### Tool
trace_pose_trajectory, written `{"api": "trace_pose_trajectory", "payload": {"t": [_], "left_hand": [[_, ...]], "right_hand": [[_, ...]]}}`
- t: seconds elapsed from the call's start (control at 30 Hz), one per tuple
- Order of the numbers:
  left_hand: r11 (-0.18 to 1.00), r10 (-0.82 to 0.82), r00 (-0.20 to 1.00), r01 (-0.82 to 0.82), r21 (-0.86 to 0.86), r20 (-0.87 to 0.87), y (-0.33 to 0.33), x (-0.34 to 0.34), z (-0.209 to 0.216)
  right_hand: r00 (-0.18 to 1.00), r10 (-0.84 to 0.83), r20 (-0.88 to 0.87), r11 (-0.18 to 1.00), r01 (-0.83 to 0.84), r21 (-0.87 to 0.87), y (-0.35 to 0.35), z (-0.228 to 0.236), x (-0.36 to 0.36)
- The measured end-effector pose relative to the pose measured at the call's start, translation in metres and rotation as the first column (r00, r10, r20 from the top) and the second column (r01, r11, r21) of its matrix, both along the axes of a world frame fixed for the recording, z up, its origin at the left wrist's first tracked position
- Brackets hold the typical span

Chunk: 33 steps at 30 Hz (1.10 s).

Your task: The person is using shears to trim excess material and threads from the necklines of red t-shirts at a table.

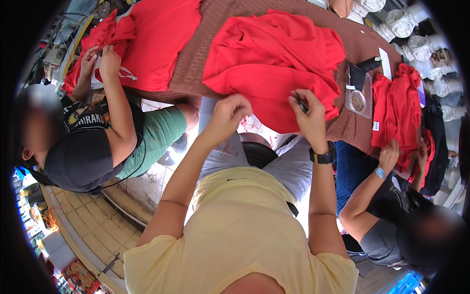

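Note:
A large red cloth garment (276, 54) lies bunched on the table in front of me, its near edge hanging over the table's front. My left hand (228, 117) is at the cloth's near left edge, fingers curled together in a pinch. What they hold, perhaps a thread or a bit of the edge, is too small to make out. My right hand (312, 117), with a dark watch on its wrist, is by the near right part of the cloth. It grips a small dark hand tool (302, 105), mostly hidden by the fingers.
A textured brown cloth covers the table (188, 73). To the right sits a clear plastic container (359, 93), with more red garments (397, 105) handled by a co-worker. At left another person works on red cloth (161, 39). White rolls (416, 46) are stacked at the far right.

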<state>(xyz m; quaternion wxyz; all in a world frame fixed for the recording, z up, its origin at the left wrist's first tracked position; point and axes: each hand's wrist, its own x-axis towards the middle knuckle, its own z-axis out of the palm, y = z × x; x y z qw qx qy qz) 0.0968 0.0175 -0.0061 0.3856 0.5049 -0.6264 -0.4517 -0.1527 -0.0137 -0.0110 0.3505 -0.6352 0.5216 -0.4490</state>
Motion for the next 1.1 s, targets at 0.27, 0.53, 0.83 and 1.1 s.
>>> {"api": "trace_pose_trajectory", "payload": {"t": [0.27, 0.53, 0.83, 1.1], "left_hand": [[0.989, 0.068, 0.977, -0.040, -0.140, 0.202, 0.003, -0.011, 0.016], [0.986, -0.164, 0.926, 0.159, 0.045, 0.340, 0.003, -0.011, 0.003], [0.838, 0.435, 0.889, -0.344, -0.424, 0.140, -0.022, -0.025, 0.001], [0.941, 0.324, 0.906, -0.338, -0.005, -0.271, -0.052, 0.004, -0.038]], "right_hand": [[0.998, -0.050, -0.023, 0.998, 0.049, -0.046, -0.005, 0.009, -0.007], [0.981, -0.133, -0.144, 0.970, 0.099, -0.222, -0.013, 0.028, -0.017], [0.982, -0.114, -0.151, 0.942, 0.059, -0.329, -0.031, 0.030, -0.009], [0.978, -0.114, -0.173, 0.975, 0.077, -0.208, -0.050, -0.006, -0.020]]}}
